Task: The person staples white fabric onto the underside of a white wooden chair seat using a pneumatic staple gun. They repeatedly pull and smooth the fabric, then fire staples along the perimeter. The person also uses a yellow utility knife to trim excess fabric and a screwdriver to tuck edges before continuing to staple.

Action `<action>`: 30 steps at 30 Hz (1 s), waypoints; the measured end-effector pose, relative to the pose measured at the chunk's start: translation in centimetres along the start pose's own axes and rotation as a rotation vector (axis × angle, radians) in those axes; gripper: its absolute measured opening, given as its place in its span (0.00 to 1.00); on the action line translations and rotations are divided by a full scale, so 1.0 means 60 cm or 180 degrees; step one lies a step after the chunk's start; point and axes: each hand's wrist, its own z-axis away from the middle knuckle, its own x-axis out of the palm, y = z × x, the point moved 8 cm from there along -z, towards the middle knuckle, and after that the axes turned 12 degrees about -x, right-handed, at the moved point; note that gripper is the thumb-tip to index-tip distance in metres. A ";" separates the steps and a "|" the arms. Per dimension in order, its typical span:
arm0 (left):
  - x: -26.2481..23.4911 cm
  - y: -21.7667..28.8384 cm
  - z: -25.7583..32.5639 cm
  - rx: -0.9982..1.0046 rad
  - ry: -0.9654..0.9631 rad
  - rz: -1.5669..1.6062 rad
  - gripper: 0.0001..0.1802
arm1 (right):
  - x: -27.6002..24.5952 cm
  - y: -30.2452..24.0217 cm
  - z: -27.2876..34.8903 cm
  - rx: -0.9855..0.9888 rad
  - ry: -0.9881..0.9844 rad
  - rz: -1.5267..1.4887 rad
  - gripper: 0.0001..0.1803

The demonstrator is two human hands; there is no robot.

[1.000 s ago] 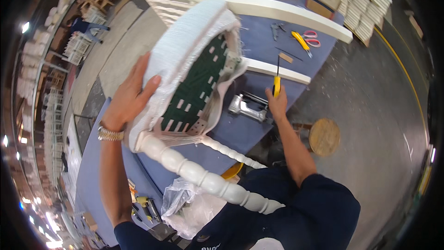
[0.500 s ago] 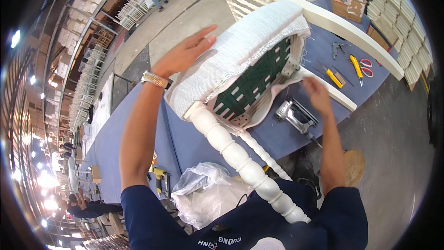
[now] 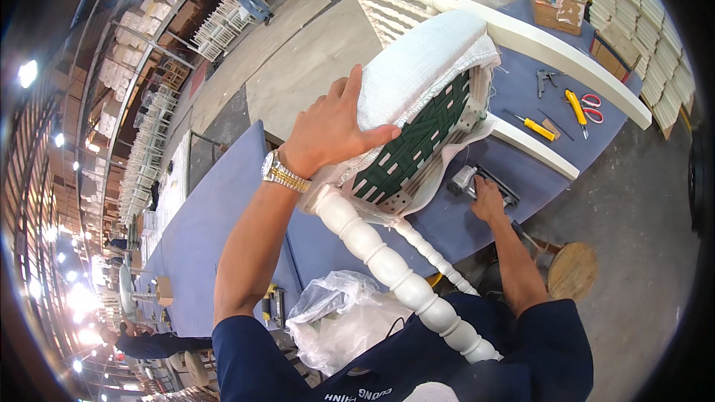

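The chair (image 3: 417, 126) lies tipped on the blue table (image 3: 223, 216), its green webbing facing the person. The left hand (image 3: 335, 130), fingers spread flat, steadies the seat. The right hand (image 3: 488, 201) closes over the staple gun (image 3: 477, 179) beneath it; how firmly cannot be told.

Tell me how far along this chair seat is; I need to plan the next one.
Done: green webbing spans the seat underside, and white fabric lies over the pad. In hand: the left hand presses the fabric flat while the right hand rests on the staple gun. Left: loose fabric edges hang unfastened along the frame.
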 end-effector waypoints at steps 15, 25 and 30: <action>0.010 0.018 0.020 -0.0317 0.0420 -0.0638 0.59 | -0.331 -0.409 -0.005 -0.1613 0.2079 -0.2415 0.21; 0.010 0.045 0.039 -0.0267 0.0409 -0.0900 0.56 | -0.314 -0.426 -0.021 -0.1912 0.1760 -0.2588 0.26; 0.022 0.053 0.047 -0.0096 0.0693 -0.1221 0.55 | -0.322 -0.433 -0.023 -0.1890 0.1525 -0.2466 0.28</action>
